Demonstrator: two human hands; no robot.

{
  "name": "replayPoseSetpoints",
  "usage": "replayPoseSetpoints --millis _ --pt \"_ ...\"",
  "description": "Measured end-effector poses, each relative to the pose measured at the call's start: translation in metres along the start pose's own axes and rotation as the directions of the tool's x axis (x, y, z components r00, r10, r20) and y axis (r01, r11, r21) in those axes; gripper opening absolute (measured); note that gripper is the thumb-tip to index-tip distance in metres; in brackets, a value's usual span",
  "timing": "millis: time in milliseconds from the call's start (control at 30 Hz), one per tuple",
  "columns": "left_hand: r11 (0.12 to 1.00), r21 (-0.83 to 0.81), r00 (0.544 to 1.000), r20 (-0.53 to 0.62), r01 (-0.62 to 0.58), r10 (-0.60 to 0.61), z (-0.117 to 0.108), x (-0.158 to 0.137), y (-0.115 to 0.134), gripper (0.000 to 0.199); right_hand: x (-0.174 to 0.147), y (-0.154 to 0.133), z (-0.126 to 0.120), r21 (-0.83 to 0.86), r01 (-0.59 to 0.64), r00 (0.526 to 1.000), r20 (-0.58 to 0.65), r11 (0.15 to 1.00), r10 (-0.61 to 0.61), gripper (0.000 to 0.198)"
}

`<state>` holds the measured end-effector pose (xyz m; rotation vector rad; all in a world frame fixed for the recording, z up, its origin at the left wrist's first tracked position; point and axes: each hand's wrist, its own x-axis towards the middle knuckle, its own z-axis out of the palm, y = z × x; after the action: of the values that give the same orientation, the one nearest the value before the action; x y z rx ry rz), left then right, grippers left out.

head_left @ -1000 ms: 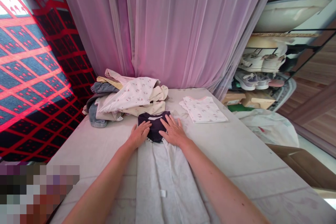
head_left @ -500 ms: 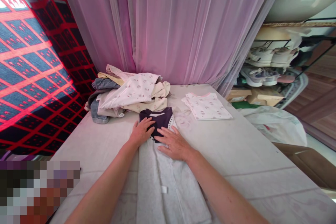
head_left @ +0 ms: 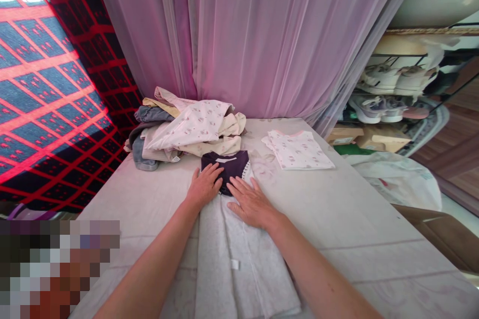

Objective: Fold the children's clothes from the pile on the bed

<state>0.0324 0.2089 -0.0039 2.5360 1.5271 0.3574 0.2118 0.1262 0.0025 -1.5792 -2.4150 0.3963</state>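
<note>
A light grey garment (head_left: 243, 259) with a dark purple top part and white lace trim lies lengthwise in front of me, narrowed as if its sides are folded in. A small white tag shows on its body. My left hand (head_left: 205, 185) rests flat on the left edge of the dark part, fingers stretched out. On the right side, my right hand (head_left: 251, 202) lies open with its palm down over the border between dark and grey cloth. Neither hand grips the fabric.
Behind the garment on the left is a heap of clothes (head_left: 190, 127). A folded white printed shirt (head_left: 301, 150) lies to the right. Pink curtains (head_left: 254, 35) hang at the back. Shoes (head_left: 396, 79) stand on a rack at right, above a plastic bag (head_left: 400, 179).
My right hand's fingers have closed up somewhat and shifted slightly right on the cloth. The left hand has barely moved. The whole view has shifted a little.
</note>
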Motion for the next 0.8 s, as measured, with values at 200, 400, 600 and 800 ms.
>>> replayPoseSetpoints --millis 200,400,600,800 --pt "0.992 -0.116 0.999 0.012 0.051 -0.050 -0.002 0.009 -0.007 0.041 -0.001 0.012 -0.006 0.322 -0.110 0.954 -0.231 0.940 0.191 0.056" --pt "0.991 -0.132 0.993 -0.115 0.024 -0.040 -0.010 -0.039 0.000 0.045 -0.071 -0.010 -0.004 0.041 -0.088 0.988 -0.124 0.995 0.092 0.047" --pt "0.988 -0.016 0.988 -0.016 -0.152 0.152 -0.010 -0.145 0.032 0.049 -0.097 -0.038 0.002 -0.043 -0.162 0.987 -0.032 0.986 0.161 0.052" --pt "0.971 -0.123 0.977 0.036 -0.204 0.210 -0.028 -0.200 0.038 0.031 -0.136 -0.041 -0.007 0.021 -0.241 0.966 -0.094 0.970 0.242 0.042"
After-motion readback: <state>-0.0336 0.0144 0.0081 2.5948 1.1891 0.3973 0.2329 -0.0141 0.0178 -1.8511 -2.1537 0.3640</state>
